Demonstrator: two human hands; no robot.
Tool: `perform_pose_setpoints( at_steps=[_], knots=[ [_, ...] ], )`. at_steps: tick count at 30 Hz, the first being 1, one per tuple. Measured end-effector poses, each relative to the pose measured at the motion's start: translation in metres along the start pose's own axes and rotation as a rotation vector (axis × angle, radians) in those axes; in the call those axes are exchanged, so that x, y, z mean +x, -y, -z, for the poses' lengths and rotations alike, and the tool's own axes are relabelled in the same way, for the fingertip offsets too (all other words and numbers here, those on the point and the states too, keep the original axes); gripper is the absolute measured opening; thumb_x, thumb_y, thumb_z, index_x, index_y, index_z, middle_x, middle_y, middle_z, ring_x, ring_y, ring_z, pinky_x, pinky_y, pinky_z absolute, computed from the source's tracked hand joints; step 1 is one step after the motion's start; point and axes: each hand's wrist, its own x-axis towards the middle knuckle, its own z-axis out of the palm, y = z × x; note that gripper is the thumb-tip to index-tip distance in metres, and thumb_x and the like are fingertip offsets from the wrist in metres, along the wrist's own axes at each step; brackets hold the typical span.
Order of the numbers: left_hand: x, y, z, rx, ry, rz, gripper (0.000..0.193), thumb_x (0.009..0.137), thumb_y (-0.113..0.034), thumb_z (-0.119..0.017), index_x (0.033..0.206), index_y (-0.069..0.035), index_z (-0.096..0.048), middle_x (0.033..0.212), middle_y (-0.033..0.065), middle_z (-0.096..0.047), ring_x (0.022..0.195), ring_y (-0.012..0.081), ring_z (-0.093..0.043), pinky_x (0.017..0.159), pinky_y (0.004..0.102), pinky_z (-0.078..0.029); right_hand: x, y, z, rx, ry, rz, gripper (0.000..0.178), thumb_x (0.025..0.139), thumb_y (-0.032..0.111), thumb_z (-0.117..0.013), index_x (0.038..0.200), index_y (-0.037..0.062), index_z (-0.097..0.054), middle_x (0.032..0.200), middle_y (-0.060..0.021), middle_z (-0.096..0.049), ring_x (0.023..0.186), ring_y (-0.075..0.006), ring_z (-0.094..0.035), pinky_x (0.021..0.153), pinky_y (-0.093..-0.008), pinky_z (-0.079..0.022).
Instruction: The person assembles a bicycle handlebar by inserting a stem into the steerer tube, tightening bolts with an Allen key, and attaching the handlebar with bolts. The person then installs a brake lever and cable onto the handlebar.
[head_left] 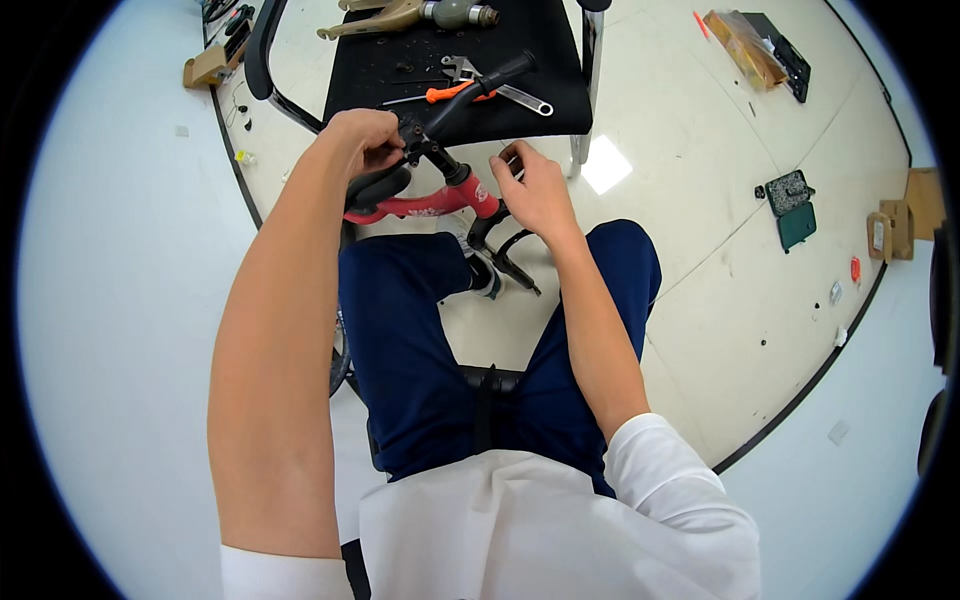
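We curl our left hand (368,138) at the black handlebar stem (414,138), upper centre of the view, and hold our right hand (537,188) half open, fingers bent, just right of the red bike frame (425,206); whether either grips something small, we cannot tell. Along the top, a silver wrench (525,100) and an orange-handled screwdriver (443,94) lie on a black chair (556,50).

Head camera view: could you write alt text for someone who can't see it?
A seated person has their left hand at the black handlebar stem of a red bicycle frame, with their half-curled right hand beside the frame. Beyond, a black chair seat bears an orange-handled screwdriver and a wrench.
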Motion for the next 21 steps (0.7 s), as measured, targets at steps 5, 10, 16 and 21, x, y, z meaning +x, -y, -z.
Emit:
perform_pose_setpoints(
  at_steps=[5, 10, 16, 21],
  knots=[
    [0.005, 0.0, 0.0, 0.006, -0.056, 0.002, 0.012, 0.09, -0.006, -0.066, 0.08, -0.003, -0.063, 0.068, 0.005, -0.064, 0.053, 0.0118, -0.063, 0.051, 0.0201, -0.055, -0.001, -0.001, -0.002, -0.005, -0.009, 0.025, 0.03, 0.091, 0.028, -0.062, 0.094, -0.0016, -0.066, 0.075, -0.022, -0.069, 0.073, -0.038, -0.068, 0.073, -0.0437, -0.053],
    [-0.013, 0.017, 0.0, -0.126, -0.059, -0.123, 0.008, 0.09, -0.007, -0.066, 0.086, -0.001, -0.069, 0.075, 0.0083, -0.068, 0.062, 0.0141, -0.066, 0.056, 0.0243, -0.057, -0.002, 0.0, -0.002, -0.025, 0.016, 0.014, 0.031, 0.09, 0.028, -0.062, 0.095, -0.0019, -0.066, 0.075, -0.0218, -0.069, 0.073, -0.0378, -0.068, 0.073, -0.0427, -0.053],
    [-0.012, 0.077, 0.012, -0.197, -0.194, -0.586, 0.017, 0.088, -0.009, -0.069, 0.1, 0.002, -0.075, 0.086, 0.0106, -0.073, 0.076, 0.0174, -0.071, 0.066, 0.0284, -0.059, 0.0, -0.007, -0.001, -0.043, 0.02, 0.014, 0.03, 0.09, 0.026, -0.062, 0.093, -0.0028, -0.066, 0.078, -0.0213, -0.069, 0.071, -0.0368, -0.067, 0.071, -0.041, -0.053],
    [-0.016, 0.084, -0.005, 0.12, -0.372, -1.174, 0.022, 0.085, -0.01, -0.075, 0.105, -0.001, -0.075, 0.097, 0.0145, -0.07, 0.078, 0.0254, -0.071, 0.068, 0.0333, -0.057, -0.004, 0.005, -0.005, 0.018, 0.06, 0.046, 0.024, 0.09, 0.02, -0.064, 0.093, -0.0037, -0.064, 0.079, -0.017, -0.069, 0.066, -0.027, -0.066, 0.066, -0.0353, -0.052]
  ],
)
